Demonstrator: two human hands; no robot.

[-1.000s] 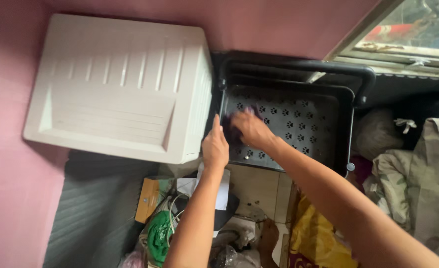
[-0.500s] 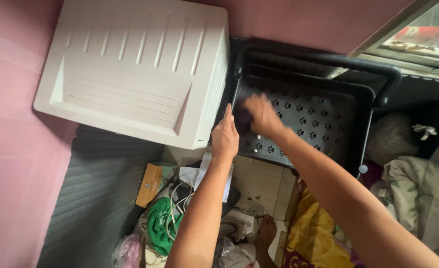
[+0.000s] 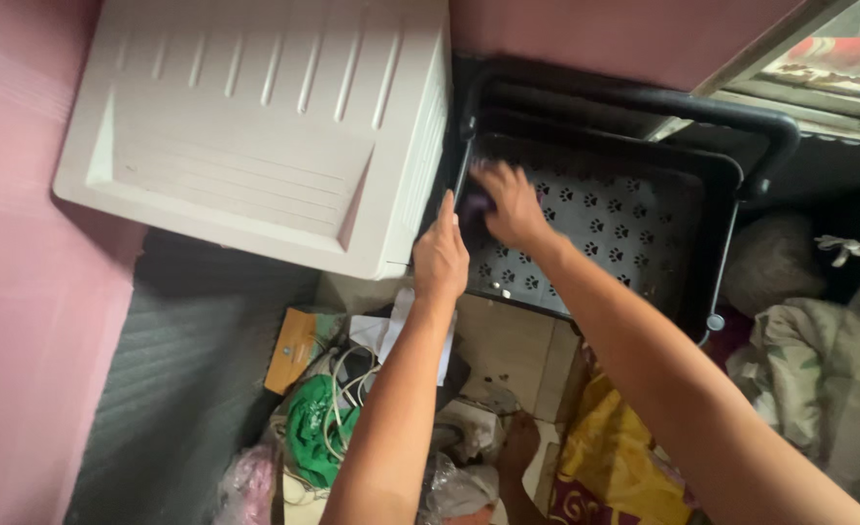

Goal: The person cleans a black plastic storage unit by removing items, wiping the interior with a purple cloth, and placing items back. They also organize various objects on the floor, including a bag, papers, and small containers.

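A black plastic tray (image 3: 712, 224) with paw-shaped holes in its floor stands on a black frame by the wall. My left hand (image 3: 440, 258) grips the tray's near left edge. My right hand (image 3: 508, 199) reaches inside the tray at its left end and presses a small purple cloth (image 3: 475, 204) against the tray floor. Most of the cloth is hidden under my fingers.
A white ribbed plastic box (image 3: 255, 126) sits against the pink wall (image 3: 22, 321) left of the tray. Below lie a green bag (image 3: 313, 437), white cables, papers, a yellow bag (image 3: 605, 457) and clothes (image 3: 819, 360). A window frame (image 3: 819, 87) is at top right.
My right hand with the cloth has shifted up and toward the tray's far left corner. My left hand keeps its hold on the edge. The camera has drifted slightly.
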